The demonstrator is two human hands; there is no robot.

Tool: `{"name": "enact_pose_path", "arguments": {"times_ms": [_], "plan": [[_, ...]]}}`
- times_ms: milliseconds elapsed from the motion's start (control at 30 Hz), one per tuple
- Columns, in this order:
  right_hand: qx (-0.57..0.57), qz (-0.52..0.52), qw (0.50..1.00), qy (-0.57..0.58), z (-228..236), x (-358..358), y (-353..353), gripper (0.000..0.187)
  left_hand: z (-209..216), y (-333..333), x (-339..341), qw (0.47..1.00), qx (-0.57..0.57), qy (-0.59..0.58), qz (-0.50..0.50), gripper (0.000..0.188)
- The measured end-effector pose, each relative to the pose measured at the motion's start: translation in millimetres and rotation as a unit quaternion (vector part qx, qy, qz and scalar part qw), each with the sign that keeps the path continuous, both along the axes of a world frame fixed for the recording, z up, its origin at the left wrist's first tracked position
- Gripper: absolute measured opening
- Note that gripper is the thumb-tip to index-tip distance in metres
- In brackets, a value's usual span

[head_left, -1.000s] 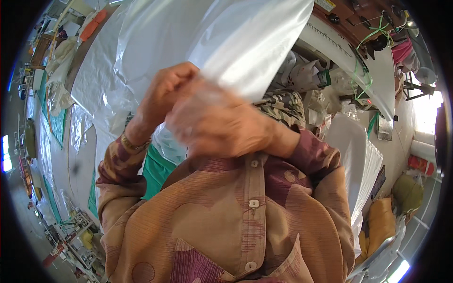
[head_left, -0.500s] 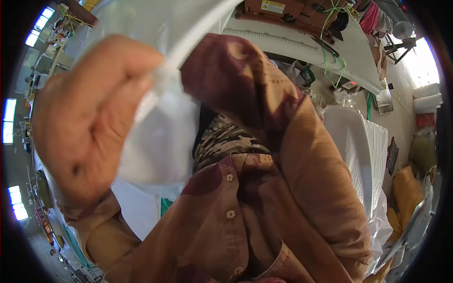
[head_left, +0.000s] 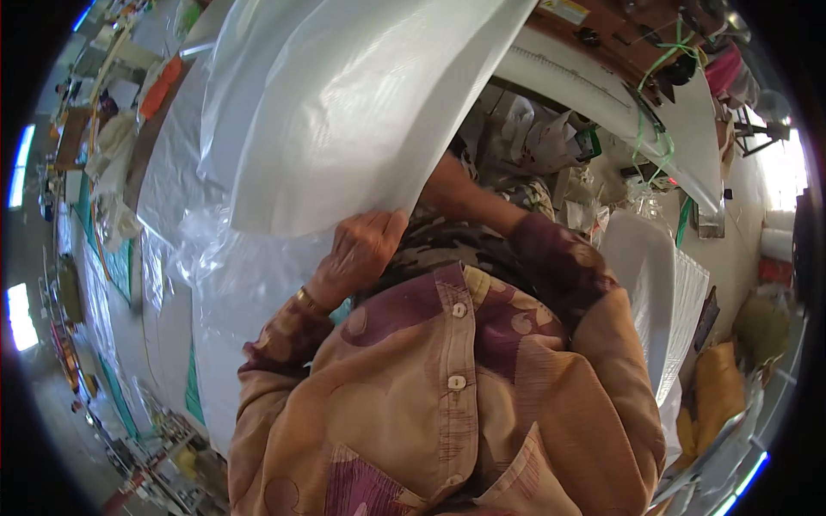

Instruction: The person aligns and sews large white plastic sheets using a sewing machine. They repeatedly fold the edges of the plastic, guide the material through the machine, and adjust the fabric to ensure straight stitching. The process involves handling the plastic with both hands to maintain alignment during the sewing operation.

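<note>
A large translucent white plastic sheet point(head_left: 344, 112) spreads across the upper middle and hangs over in front of me. My left hand point(head_left: 366, 245) is closed on its near lower corner, the fingers pinching the edge. Past that edge, my right hand point(head_left: 447, 185) reaches in low over my lap. The sheet covers its fingers, so what they touch is hidden.
At upper right a brown machine point(head_left: 637, 34) stands on a white table point(head_left: 568, 73) with a ruler scale. Green string point(head_left: 680, 43) hangs from it. More clear plastic point(head_left: 249, 292) lies to the left. A white stack of sheets point(head_left: 641, 267) stands at right.
My left hand has dropped from close up at the left to the sheet's near corner. The sheet has spread out across the middle. My right hand has come into view beside the sheet's edge.
</note>
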State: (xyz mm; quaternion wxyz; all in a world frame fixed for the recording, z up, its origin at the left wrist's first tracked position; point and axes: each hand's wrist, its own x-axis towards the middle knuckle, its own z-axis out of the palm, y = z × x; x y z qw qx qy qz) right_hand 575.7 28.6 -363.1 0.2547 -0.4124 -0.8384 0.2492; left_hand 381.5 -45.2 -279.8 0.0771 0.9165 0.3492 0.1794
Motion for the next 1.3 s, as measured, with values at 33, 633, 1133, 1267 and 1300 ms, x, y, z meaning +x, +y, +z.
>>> {"name": "enact_pose_path", "arguments": {"times_ms": [33, 633, 1133, 1267, 1300], "plan": [[-0.001, 0.035, 0.997, -0.075, 5, 18, -8, 0.018, -10, -4, 4, 0.999, -0.020, -0.036, 0.025, 0.010], [0.260, 0.212, 0.929, -0.155, 102, 42, -33, 0.013, -27, -23, 10, 0.696, -0.598, -0.346, 0.197, 0.019], [0.288, 0.202, 0.917, -0.187, 104, 34, -44, 0.010, 1, -44, 28, 0.971, -0.007, -0.169, 0.170, 0.037], [0.261, 0.183, 0.932, -0.172, 107, 34, -39, 0.017, -1, -51, 28, 0.951, -0.063, -0.227, 0.201, 0.037], [0.249, 0.173, 0.940, -0.155, 109, 34, -37, 0.019, 1, -51, 28, 0.943, -0.075, -0.246, 0.209, 0.037]]}}
